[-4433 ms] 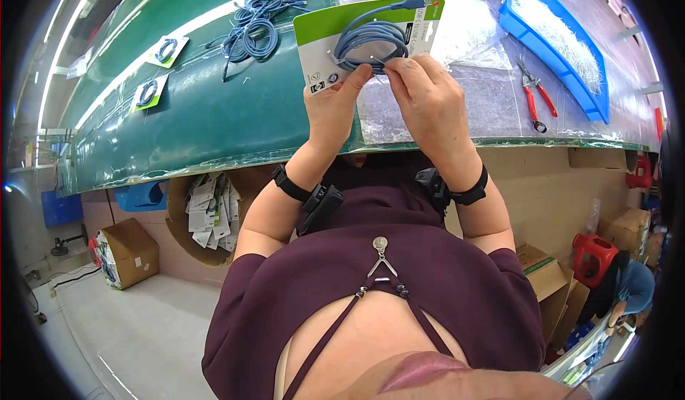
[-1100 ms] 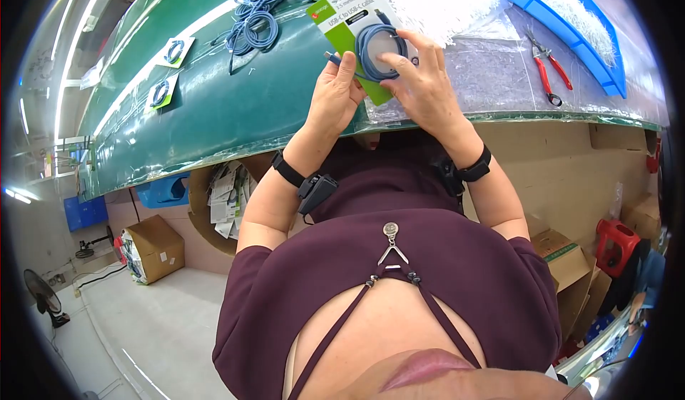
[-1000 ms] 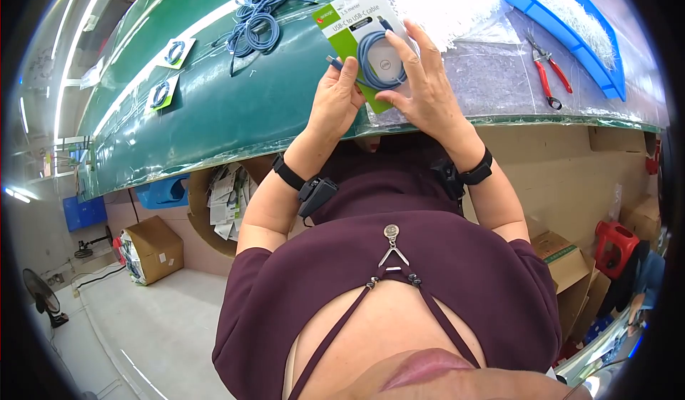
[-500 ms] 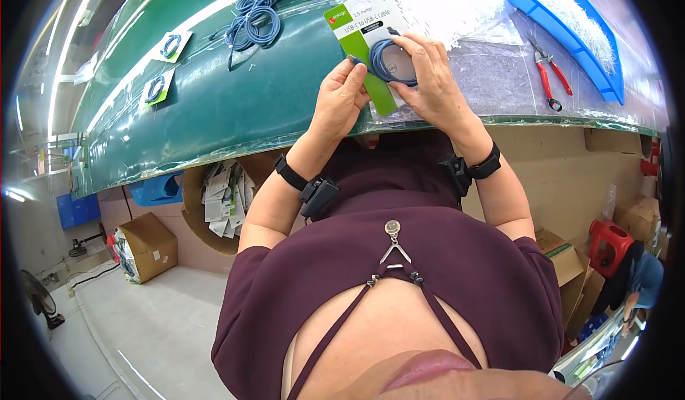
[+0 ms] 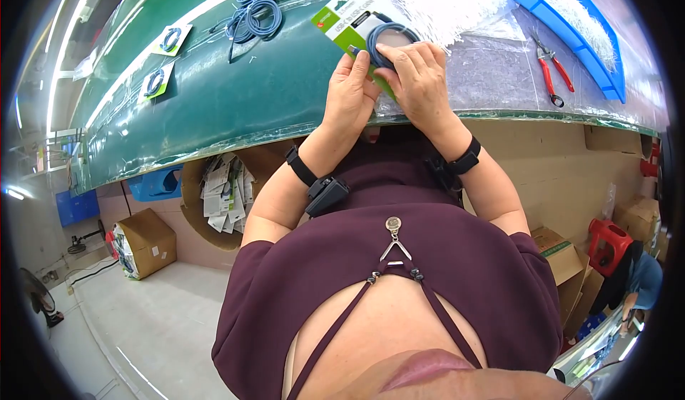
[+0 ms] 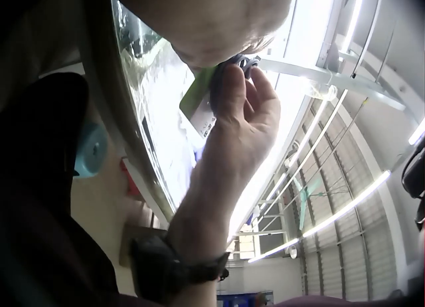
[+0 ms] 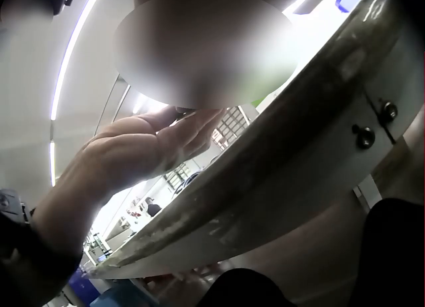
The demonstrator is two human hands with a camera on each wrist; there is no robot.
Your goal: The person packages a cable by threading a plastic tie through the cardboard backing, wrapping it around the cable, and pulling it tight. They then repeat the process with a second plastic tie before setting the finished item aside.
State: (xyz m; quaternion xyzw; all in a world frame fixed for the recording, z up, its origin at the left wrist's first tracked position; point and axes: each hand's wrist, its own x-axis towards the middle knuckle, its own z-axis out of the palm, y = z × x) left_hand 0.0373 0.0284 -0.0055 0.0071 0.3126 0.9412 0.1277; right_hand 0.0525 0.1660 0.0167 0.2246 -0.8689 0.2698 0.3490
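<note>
In the head view a green and white card carries a coiled blue cable on its face. The left hand pinches the card's lower left edge and a cable plug with thumb and fingers. The right hand grips the coil's lower right side, fingertips on the loops and thumb below. Part of the card's lower end is hidden by the hands. The left wrist view shows the left hand large above the right hand. In the right wrist view the left hand shows, while a large blur covers the upper part.
Red-handled pliers lie right of the hands, beside a blue tray of white strips. A white pile sits behind. Loose blue cables and two carded coils lie on the green table.
Both hands have come closer together, the left moving right and the right moving left. The card has shifted slightly left and up. The right fingers now lie lower across the coil.
</note>
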